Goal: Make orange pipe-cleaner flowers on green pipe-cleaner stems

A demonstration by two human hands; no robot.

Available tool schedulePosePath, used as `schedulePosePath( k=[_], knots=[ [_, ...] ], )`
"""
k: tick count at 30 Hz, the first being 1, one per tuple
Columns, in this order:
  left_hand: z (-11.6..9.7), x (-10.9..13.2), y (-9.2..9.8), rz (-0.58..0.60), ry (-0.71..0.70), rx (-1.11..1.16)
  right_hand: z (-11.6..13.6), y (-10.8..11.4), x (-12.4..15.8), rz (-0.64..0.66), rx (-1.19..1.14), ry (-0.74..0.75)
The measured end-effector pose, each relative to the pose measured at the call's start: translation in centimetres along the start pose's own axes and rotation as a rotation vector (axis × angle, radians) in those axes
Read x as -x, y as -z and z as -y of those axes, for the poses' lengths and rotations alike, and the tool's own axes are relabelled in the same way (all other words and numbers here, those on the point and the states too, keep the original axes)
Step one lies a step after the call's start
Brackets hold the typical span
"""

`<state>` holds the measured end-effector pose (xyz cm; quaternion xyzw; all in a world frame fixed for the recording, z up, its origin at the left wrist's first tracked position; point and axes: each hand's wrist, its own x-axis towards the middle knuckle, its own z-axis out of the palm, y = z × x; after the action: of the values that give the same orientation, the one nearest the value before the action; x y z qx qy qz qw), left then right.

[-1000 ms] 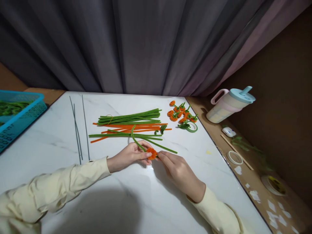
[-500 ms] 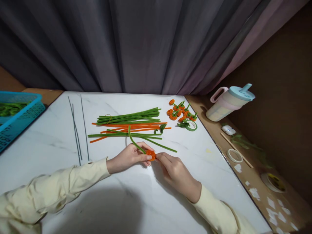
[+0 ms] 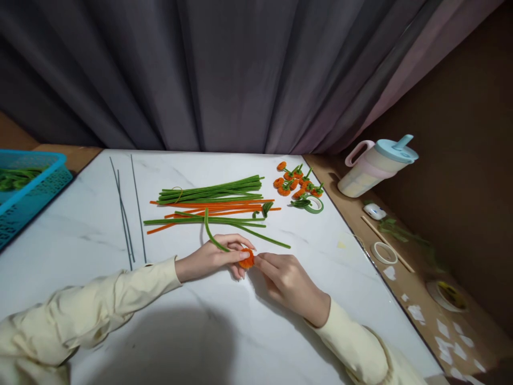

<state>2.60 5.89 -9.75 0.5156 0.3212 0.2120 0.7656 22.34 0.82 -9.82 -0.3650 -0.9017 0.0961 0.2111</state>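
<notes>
My left hand (image 3: 218, 258) pinches a small orange pipe-cleaner pumpkin (image 3: 247, 259) between thumb and fingers, just above the table. A green pipe cleaner (image 3: 209, 231) rises from behind the left fingers and curves up to the left; where it joins the pumpkin is hidden. At the pumpkin's right edge, the closed fingertips of my right hand (image 3: 286, 278) touch it; what they grip there is too small to make out. Beyond the hands lie a bundle of green pipe cleaners (image 3: 216, 190), loose orange pipe cleaners (image 3: 224, 208) and a dark green leaf (image 3: 267, 209).
At the back right sit several finished orange pumpkins (image 3: 298, 179) beside a roll of green tape (image 3: 316, 205). Thin dark wires (image 3: 138, 208) lie left. A blue basket (image 3: 52, 182) stands at far left, a tumbler (image 3: 374, 168) at right, near a white tape roll (image 3: 385, 253).
The orange pumpkin has turned slightly in my left fingers, and the green pipe cleaner has swung a little left. Both hands stay in nearly the same place.
</notes>
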Motion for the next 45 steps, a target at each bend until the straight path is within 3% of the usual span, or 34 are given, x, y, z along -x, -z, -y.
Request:
schedulePosePath(
  k=[7, 10, 12, 13, 14, 17, 18, 19, 21, 22, 25, 27, 30, 32, 35, 41, 45],
  knots=[
    [0.7, -0.6, 0.6, 0.082, 0.07, 0.049, 0.0, 0.6, 0.0, 0.009, 0.028, 0.062],
    [-1.6, -0.6, 2.9, 0.169, 0.243, 0.013, -0.5, 0.9, 0.1, -0.015, 0.02, 0.034],
    [-4.9, 0.2, 4.9, 0.188, 0.374, -0.274, -0.8, 1.0, 0.2, -0.035, 0.045, 0.009],
    [-6.7, 1.0, 5.7, 0.163, 0.413, -0.485, -1.0, 1.1, 0.2, -0.044, 0.071, 0.006],
    [-8.5, 1.8, 6.1, 0.043, 0.377, -0.687, -1.0, 1.1, 0.1, -0.048, 0.101, 0.014],
    [-11.8, 4.4, 5.3, -0.388, 0.089, -1.031, -0.9, 1.0, -0.1, -0.068, 0.191, 0.081],
    [-11.8, 4.9, 4.3, -0.45, -0.066, -1.064, -0.8, 1.0, -0.2, -0.076, 0.215, 0.109],
    [-11.3, 5.2, 3.3, -0.408, -0.176, -1.075, -0.6, 0.9, -0.3, -0.081, 0.233, 0.137],
    [-9.0, 4.7, 1.2, -0.262, -0.363, -1.071, -0.1, 0.7, -0.4, -0.084, 0.255, 0.183],
    [-7.6, 4.2, 0.3, -0.171, -0.383, -1.064, 0.1, 0.6, -0.4, -0.081, 0.261, 0.2],
    [-4.2, 2.3, -0.9, 0.085, -0.27, -0.981, 0.4, 0.6, -0.3, -0.078, 0.259, 0.218],
    [-3.2, 1.5, -0.9, 0.135, -0.135, -0.815, 0.4, 0.8, -0.3, -0.07, 0.233, 0.204],
    [-2.8, 1.1, -0.8, 0.133, 0.042, -0.461, 0.2, 1.2, -0.1, -0.011, 0.144, 0.173],
    [-2.7, 1.1, -0.7, 0.138, 0.083, -0.315, 0.0, 1.3, 0.1, 0.038, 0.081, 0.151],
    [-2.5, 1.1, -0.7, 0.158, 0.091, -0.252, -0.1, 1.1, 0.3, 0.063, -0.018, 0.107],
    [-2.6, 0.9, -0.5, 0.162, 0.083, -0.209, -0.3, 1.0, -0.1, -0.037, -0.32, 0.011],
    [-2.9, 0.9, -0.4, 0.148, 0.08, -0.189, -0.3, 1.7, -0.4, -0.014, -0.39, 0.012]
  ],
)
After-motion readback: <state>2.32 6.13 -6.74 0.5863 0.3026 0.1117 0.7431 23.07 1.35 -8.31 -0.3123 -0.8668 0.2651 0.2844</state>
